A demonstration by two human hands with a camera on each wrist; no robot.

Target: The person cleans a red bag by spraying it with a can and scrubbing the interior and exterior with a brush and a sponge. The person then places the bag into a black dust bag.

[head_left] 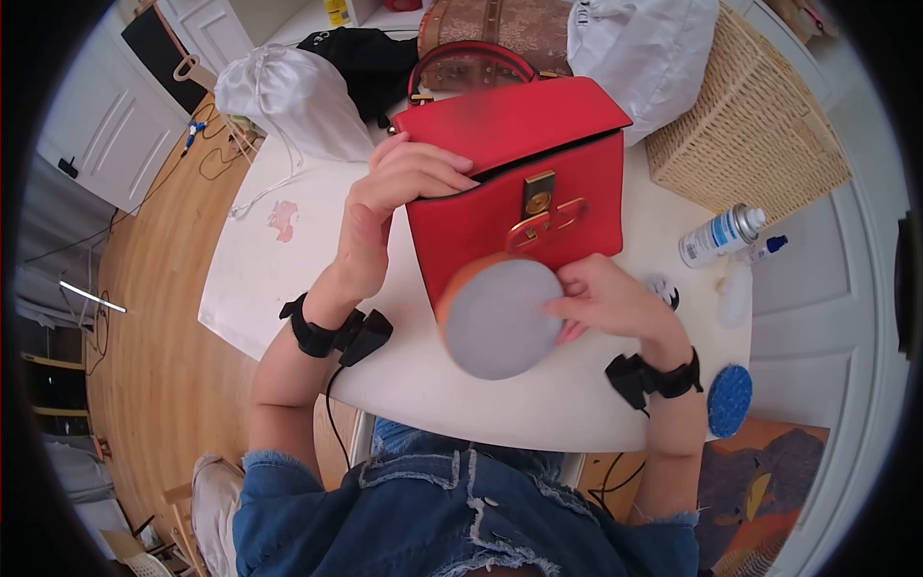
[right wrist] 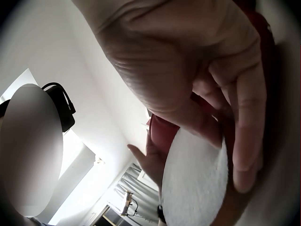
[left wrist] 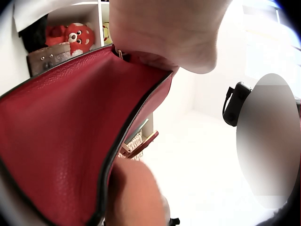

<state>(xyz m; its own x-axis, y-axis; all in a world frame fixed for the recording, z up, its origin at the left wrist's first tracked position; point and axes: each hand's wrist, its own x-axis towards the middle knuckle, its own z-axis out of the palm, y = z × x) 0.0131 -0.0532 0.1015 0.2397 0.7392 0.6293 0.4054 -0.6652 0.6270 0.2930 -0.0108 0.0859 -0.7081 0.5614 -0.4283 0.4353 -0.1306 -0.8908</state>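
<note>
A red handbag with a gold clasp stands on the table, its flap slightly raised. My left hand grips the bag's upper left side, fingers at the opening beneath the flap. In the left wrist view, that hand is above the bag's red leather side. My right hand pinches a round pad with a grey face and orange edge, in front of the bag's lower front. The right wrist view shows the thumb of my right hand against the pale pad; its other fingers are partly behind.
White drawstring bags, a black cloth and a brown patterned bag are at the back. A woven basket stands back right, with a spray can nearer. A blue round pad is at the right edge.
</note>
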